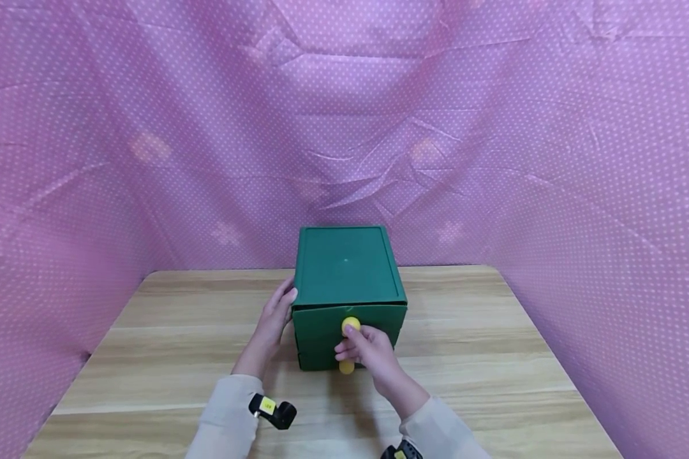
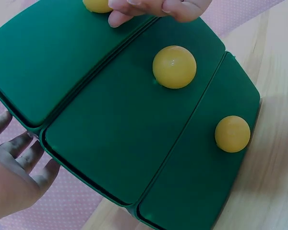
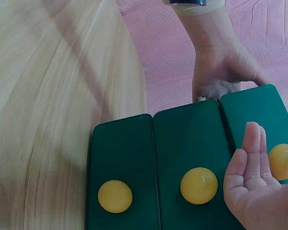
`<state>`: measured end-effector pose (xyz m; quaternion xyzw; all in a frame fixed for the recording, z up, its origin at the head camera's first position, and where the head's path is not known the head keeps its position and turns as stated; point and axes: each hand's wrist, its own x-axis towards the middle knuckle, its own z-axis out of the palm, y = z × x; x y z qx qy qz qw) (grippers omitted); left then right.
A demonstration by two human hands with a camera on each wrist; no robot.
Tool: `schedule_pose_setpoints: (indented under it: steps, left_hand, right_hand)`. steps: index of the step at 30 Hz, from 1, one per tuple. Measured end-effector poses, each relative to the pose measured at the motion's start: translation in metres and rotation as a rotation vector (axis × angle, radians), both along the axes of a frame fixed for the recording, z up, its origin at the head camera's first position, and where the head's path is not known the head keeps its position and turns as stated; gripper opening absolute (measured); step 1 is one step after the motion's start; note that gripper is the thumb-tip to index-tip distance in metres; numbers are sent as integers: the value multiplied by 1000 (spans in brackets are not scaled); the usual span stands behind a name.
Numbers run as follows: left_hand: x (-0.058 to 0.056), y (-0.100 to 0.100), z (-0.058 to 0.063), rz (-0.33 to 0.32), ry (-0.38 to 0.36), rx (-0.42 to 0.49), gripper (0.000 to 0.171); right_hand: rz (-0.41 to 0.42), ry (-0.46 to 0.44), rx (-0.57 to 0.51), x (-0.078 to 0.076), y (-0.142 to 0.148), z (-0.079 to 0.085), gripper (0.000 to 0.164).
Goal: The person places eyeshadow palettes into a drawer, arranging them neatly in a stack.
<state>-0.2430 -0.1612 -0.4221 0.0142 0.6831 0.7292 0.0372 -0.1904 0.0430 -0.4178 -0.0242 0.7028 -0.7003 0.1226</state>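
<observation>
A small green drawer cabinet (image 1: pixel 344 268) stands on the table, its three drawer fronts facing me. Each front carries a round yellow knob; the middle knob (image 2: pixel 174 67) and bottom knob (image 2: pixel 233 134) show fully in the left wrist view. My right hand (image 1: pixel 374 358) pinches the top knob (image 1: pixel 351 324) between thumb and fingers, the other fingers extending below it. With straight, spread fingers, my left hand (image 1: pixel 271 324) rests against the cabinet's left side near the front. A thin dark gap runs between the cabinet's top and the top drawer front (image 3: pixel 252 110).
The wood-grain table (image 1: pixel 178 344) extends to both sides of the cabinet. Pink dotted cloth (image 1: pixel 344 140) hangs behind the table and along its left and right. Each wrist wears a black strap, including the left strap (image 1: pixel 272 411).
</observation>
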Motion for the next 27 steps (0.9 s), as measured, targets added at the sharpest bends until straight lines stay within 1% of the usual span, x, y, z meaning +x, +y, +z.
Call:
schedule_pose_setpoints:
  steps: [8, 20, 24, 27]
  left_hand:
    - [-1, -1, -1, 3, 3, 0, 56]
    - [0, -1, 1, -8, -3, -13, 58]
    - [0, -2, 2, -9, 3, -10, 57]
    - [1, -5, 3, -28, 6, -40, 58]
  right_hand:
    - [19, 9, 24, -7, 0, 0, 48]
    - [25, 16, 31, -12, 0, -3, 46]
    - [39, 10, 46, -12, 3, -4, 52]
    - [75, 7, 90, -9, 9, -3, 56]
